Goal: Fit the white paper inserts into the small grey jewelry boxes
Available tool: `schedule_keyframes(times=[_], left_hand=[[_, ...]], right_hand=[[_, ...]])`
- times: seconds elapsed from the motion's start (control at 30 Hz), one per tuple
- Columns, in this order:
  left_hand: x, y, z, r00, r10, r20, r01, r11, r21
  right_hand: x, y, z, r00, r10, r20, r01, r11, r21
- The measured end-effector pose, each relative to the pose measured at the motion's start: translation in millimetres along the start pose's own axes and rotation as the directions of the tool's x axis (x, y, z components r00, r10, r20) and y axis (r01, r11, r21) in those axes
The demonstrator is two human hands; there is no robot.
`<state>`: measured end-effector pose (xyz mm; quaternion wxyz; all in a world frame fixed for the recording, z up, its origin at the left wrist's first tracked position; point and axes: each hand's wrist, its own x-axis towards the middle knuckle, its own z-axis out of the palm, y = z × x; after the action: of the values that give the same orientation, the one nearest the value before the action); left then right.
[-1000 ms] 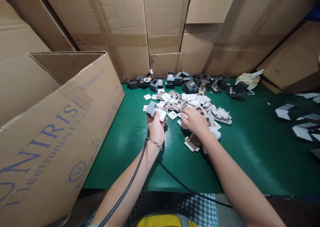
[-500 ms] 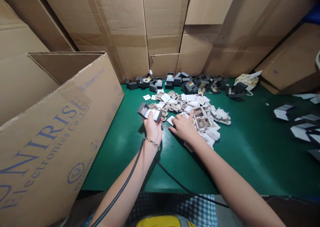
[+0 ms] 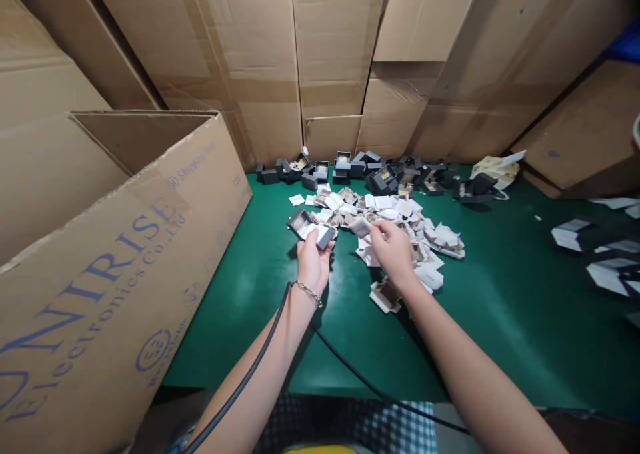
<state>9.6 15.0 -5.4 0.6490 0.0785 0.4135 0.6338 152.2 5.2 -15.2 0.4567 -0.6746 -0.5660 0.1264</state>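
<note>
My left hand is closed around a small dark grey hinged box, held open above the green table. My right hand pinches a small pale insert card just above a heap of white and beige inserts, close to the right of the box. A chain bracelet circles my left wrist, and a black cable runs along that forearm.
Several dark grey boxes lie in a row along the back of the table. A large printed carton stands open at the left. Cardboard sheets wall off the back. Folded white and grey pieces lie at the right edge.
My right hand has lifted off the heap with an insert pinched in its fingers and moved toward the box. My left hand kept hold of the open box, shifting slightly right.
</note>
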Motion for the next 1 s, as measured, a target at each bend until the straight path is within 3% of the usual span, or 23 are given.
schedule_keyframes(times=[0.07,0.17,0.3,0.43,0.63,0.83,1.0], left_hand=[[1,-3,-2.2,0.999,0.001,0.044,-0.004,0.998,0.064],[1,-7,-5.4,0.984,0.022,0.177,-0.056,0.981,0.188],[-4,-8,-7.0,0.948,-0.028,0.317,-0.075,0.949,0.307],[-9,-6,-5.9,0.929,-0.115,0.350,-0.019,0.933,0.359],[-12,-6,-4.7,0.887,-0.210,0.412,0.031,0.916,0.400],[-15,-6,-3.7,0.859,-0.310,0.409,0.114,0.893,0.436],[-15,-7,-3.6,0.848,-0.319,0.423,0.120,0.893,0.434]], right_hand=[[6,-1,-5,0.987,0.156,0.037,-0.160,0.946,0.283],[11,-5,-9,0.934,0.317,0.164,-0.352,0.738,0.575],[12,-12,-9,0.872,0.403,0.277,-0.467,0.519,0.716],[13,-13,-8,0.852,0.421,0.312,-0.495,0.451,0.743],[12,-9,-8,0.876,0.341,0.341,-0.477,0.502,0.722],[8,-6,-8,0.957,0.175,0.231,-0.279,0.766,0.578],[2,-11,-6,0.950,0.112,0.292,-0.235,0.871,0.431]])
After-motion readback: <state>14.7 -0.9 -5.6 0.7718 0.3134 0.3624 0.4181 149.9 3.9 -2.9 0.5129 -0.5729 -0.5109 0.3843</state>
